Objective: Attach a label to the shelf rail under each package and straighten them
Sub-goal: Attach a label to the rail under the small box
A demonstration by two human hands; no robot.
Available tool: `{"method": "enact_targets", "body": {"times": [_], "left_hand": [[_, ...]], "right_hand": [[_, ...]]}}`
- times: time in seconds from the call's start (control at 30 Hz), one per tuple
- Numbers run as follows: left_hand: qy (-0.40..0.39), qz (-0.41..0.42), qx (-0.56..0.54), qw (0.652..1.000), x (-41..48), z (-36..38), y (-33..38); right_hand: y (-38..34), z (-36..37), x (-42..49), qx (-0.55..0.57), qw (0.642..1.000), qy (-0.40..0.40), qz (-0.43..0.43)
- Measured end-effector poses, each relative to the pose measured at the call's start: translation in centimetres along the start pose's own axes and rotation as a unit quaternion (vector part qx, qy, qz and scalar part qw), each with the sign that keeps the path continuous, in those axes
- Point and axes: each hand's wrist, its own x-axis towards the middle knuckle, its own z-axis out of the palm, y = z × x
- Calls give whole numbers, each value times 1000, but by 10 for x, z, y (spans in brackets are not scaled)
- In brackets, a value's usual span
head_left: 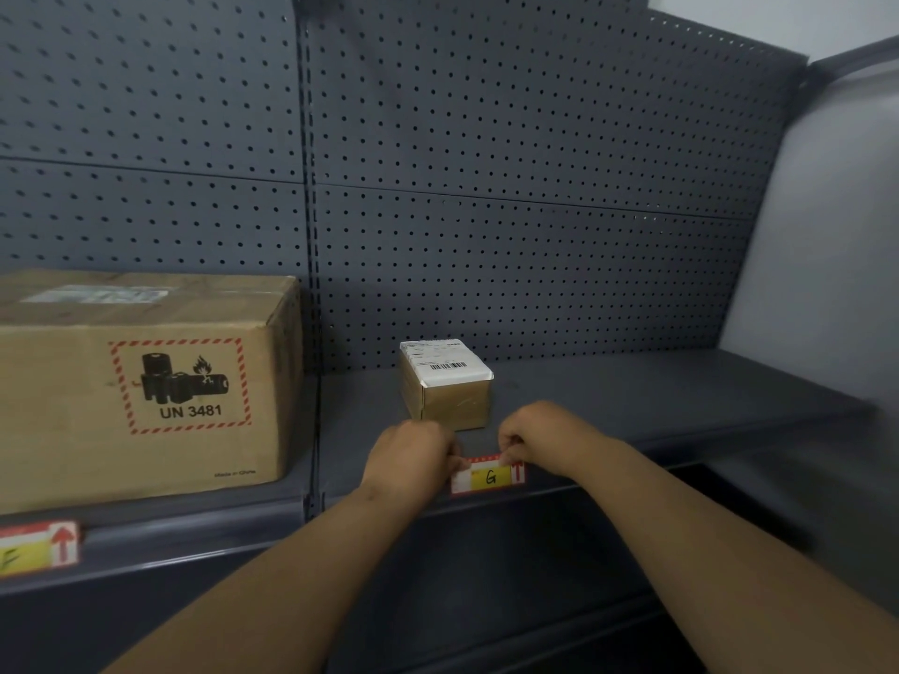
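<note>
A red, white and yellow label marked "G" (489,476) lies against the dark grey shelf rail (608,479), slightly tilted. My left hand (413,454) pinches its upper left corner. My right hand (540,432) pinches its upper right edge beside the red arrow. Just behind the label, a small brown package (450,391) with a white barcode sticker stands on the shelf. Further left, a large cardboard box (146,381) printed "UN 3481" sits on the neighbouring shelf, with a label marked "F" (36,549) on the rail beneath it.
A grey pegboard back panel (486,187) rises behind both shelves. A vertical upright (311,284) divides the two shelf bays. The shelf surface (681,396) stretches right of the small package. A lower shelf level (535,600) is dark under the rail.
</note>
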Motion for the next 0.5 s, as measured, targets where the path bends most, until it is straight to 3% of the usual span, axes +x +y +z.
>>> {"method": "enact_targets", "body": {"times": [0.27, 0.5], "left_hand": [[-7, -13, 5, 1000, 1, 1, 0], [35, -1, 31, 999, -7, -15, -4]], "right_hand": [[-5, -1, -2, -15, 999, -21, 20], [-7, 0, -12, -23, 999, 38, 13]]}}
